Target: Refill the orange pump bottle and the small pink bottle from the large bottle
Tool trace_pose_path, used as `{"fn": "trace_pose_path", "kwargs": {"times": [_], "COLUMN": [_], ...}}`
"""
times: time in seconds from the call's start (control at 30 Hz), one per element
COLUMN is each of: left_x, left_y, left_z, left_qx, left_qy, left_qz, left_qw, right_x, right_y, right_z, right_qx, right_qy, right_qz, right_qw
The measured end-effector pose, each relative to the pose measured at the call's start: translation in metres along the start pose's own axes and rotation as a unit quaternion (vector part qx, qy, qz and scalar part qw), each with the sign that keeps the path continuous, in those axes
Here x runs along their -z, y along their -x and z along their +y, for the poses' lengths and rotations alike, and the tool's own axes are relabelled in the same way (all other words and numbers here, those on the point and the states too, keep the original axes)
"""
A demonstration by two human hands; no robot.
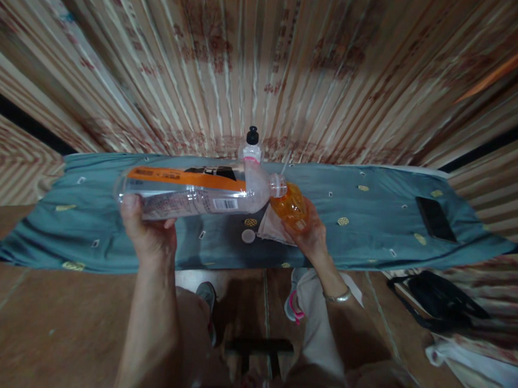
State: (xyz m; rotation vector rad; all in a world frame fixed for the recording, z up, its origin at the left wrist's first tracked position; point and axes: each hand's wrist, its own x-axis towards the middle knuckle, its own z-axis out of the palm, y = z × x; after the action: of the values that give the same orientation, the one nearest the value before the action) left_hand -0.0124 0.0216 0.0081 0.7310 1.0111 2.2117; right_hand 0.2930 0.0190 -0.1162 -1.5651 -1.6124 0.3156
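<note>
My left hand [149, 232] is wrapped round the lower end of a large clear plastic bottle [199, 195] with an orange and black label. The bottle lies nearly level in the air, its open neck pointing right. At that mouth, my right hand [307, 227] grips a small amber-orange container [290, 205], whose exact kind I cannot make out. Behind the large bottle stands another clear bottle with a black cap [252, 136], partly hidden. A round whitish cap [248, 236] lies on the cloth below, beside a folded pale cloth [275, 225].
A teal patterned cloth [356, 203] covers the narrow table. Toward its right end lies a black phone [435, 219]. Pleated curtains [271, 75] rise directly behind the table. On the floor at right sits a black bag [442, 299].
</note>
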Motion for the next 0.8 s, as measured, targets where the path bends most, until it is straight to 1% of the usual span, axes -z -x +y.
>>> {"fn": "trace_pose_path", "kwargs": {"times": [0.13, 0.33, 0.5, 0.8], "left_x": [0.000, 0.006, 0.010, 0.008], "left_y": [0.000, -0.005, -0.008, -0.006], "left_z": [0.000, -0.005, -0.008, -0.006], "left_qx": [0.002, -0.003, -0.011, -0.022], "left_qy": [0.002, 0.000, 0.000, 0.005], "left_qz": [-0.005, -0.023, -0.015, -0.029], "left_qw": [1.000, 1.000, 1.000, 0.999], "right_x": [0.000, -0.003, -0.005, -0.005], "right_y": [0.000, 0.001, 0.002, 0.002], "right_z": [-0.001, 0.005, 0.010, 0.010], "right_qx": [-0.002, 0.026, 0.049, 0.047], "right_qy": [0.006, 0.012, 0.013, 0.011], "right_qz": [-0.002, 0.014, 0.021, 0.034], "right_qw": [1.000, 0.999, 0.998, 0.998]}}
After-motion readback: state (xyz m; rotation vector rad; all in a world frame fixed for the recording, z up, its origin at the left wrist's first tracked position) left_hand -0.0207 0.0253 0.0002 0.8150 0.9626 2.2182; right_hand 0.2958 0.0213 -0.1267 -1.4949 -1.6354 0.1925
